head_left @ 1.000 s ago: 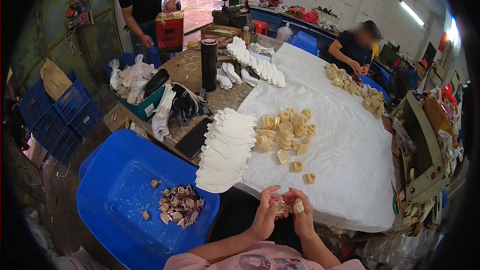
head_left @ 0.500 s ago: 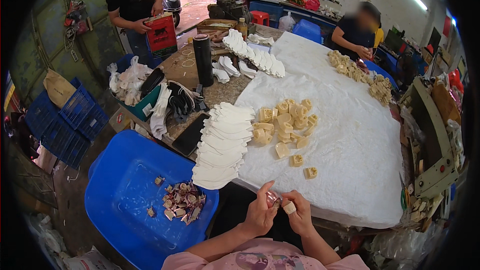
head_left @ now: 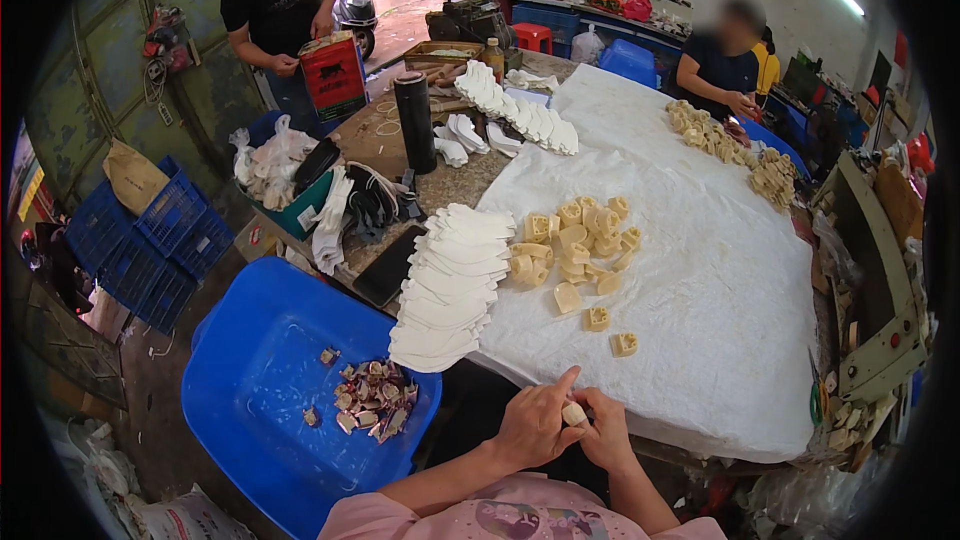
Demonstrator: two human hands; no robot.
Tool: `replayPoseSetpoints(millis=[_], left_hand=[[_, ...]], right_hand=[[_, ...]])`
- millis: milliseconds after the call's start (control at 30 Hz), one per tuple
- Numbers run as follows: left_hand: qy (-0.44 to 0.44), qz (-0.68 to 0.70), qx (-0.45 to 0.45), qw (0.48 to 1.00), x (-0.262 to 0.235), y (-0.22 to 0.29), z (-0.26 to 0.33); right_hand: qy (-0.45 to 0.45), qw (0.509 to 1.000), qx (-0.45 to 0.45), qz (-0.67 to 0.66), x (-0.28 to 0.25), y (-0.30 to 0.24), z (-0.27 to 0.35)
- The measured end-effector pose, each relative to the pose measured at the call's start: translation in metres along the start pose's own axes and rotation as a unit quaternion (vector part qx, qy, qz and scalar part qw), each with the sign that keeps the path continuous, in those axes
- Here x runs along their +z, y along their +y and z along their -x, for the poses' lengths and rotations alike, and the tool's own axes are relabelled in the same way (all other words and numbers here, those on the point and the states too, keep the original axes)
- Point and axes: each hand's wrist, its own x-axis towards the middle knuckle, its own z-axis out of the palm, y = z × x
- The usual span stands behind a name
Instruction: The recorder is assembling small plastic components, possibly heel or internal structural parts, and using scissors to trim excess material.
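Note:
In front of my body, at the table's near edge, my left hand (head_left: 535,427) and my right hand (head_left: 606,433) are pressed together. A small cream plastic piece (head_left: 573,414) shows between them, pinched by the right fingers and touched by the left thumb. My left index finger points up and away; its other fingers curl round a shiny pinkish piece, now almost wholly hidden. Beyond the hands, two cream plastic pieces (head_left: 623,344) lie apart from a loose heap of similar cream pieces (head_left: 585,240) on the white sheet (head_left: 710,310).
At left stands a blue tub (head_left: 250,380) holding shiny purple-and-cream pieces (head_left: 375,400). White curved sheets (head_left: 450,285) overlap along the table edge, near a black cylinder (head_left: 414,122). One person (head_left: 715,70) sits across the table; another (head_left: 285,10) stands holding a red box (head_left: 333,75).
My hands have come closer together, and the shiny piece that showed in my left hand is now covered by fingers. The whole view has shifted slightly.

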Motion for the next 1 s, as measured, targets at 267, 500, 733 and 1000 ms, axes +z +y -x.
replayPoseSetpoints(millis=[267, 500, 733, 1000], left_hand=[[-0.073, 0.143, -0.129, 0.979, -0.02, -0.006, 0.002], [-0.072, 0.225, -0.178, 0.955, -0.043, 0.007, -0.006], [-0.082, 0.159, -0.05, 0.983, -0.042, 0.006, -0.003], [-0.071, 0.162, -0.094, 0.98, -0.028, 0.003, -0.009]], right_hand=[[0.076, 0.983, 0.0, -0.168, 0.01, -0.003, 0.001], [0.043, 0.914, 0.056, -0.399, 0.009, 0.003, -0.002], [-0.144, 0.904, 0.087, -0.393, -0.012, 0.025, -0.013], [-0.07, 0.969, 0.053, -0.229, -0.016, 0.012, -0.011]])
